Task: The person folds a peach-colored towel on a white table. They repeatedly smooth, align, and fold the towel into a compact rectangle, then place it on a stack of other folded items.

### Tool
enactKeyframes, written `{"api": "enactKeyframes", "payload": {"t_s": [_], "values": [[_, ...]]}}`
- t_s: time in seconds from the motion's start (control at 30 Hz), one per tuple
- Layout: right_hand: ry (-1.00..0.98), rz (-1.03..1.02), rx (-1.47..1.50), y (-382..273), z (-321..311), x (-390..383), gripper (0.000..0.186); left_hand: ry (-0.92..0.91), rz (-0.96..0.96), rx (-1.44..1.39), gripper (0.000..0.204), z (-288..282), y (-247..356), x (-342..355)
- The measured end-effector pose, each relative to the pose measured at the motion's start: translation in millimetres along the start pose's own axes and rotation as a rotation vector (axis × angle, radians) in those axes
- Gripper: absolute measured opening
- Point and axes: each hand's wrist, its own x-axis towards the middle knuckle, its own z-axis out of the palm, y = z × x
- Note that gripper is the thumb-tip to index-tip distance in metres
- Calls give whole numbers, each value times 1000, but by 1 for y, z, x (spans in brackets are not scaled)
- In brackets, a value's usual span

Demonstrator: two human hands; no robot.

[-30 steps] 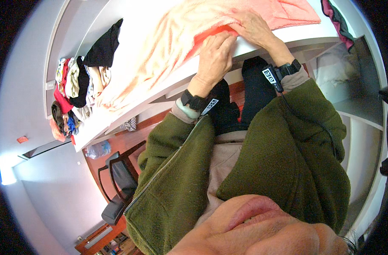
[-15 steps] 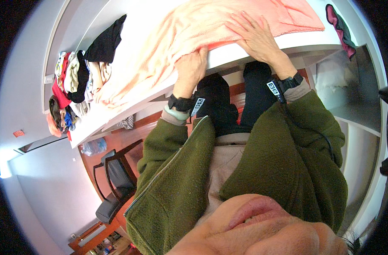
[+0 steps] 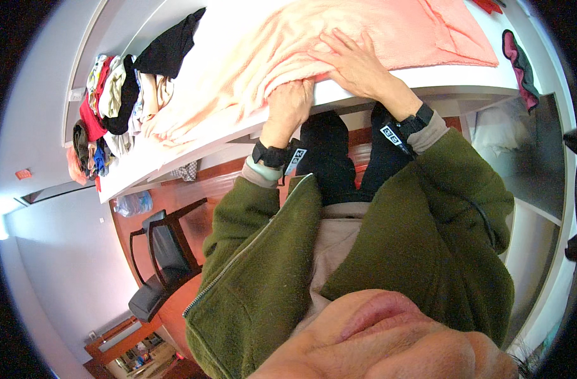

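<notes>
A large pink fleecy cloth lies over the white table, rumpled toward the left and smoother on the right. My left hand is at the cloth's near edge, closed on it, with its fingertips hidden under a fold. Just right of it, my right hand rests flat on the cloth, fingers spread. Both wrists wear black straps with small printed tags.
Piled clothes in several colours sit at the table's left end, beside a black garment. A pink-and-black item lies at the right edge. Below left stand a dark chair and a clear plastic bag.
My right hand has slid left across the cloth, closer to my left hand. The left hand keeps its hold at the near edge. The whole view has shifted slightly.
</notes>
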Motion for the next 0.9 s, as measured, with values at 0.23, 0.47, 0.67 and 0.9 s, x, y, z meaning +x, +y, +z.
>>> {"api": "enactKeyframes", "payload": {"t_s": [0.23, 0.47, 0.67, 0.9], "values": [[-1, -7, -120, -5, 2, -7, 63, -145, 144, 304, 25, -4, -55, -11], [-88, -19, -136, -8, -1, -2, 65, 72, 107, 409, 30, -23, -128, -45], [-289, -17, 48, 1, -32, 7, 64, -368, -118, 397, 39, -91, -127, -79], [55, 73, 106, 10, -4, 36, 53, -365, 130, 92, 43, -147, -55, -49]]}}
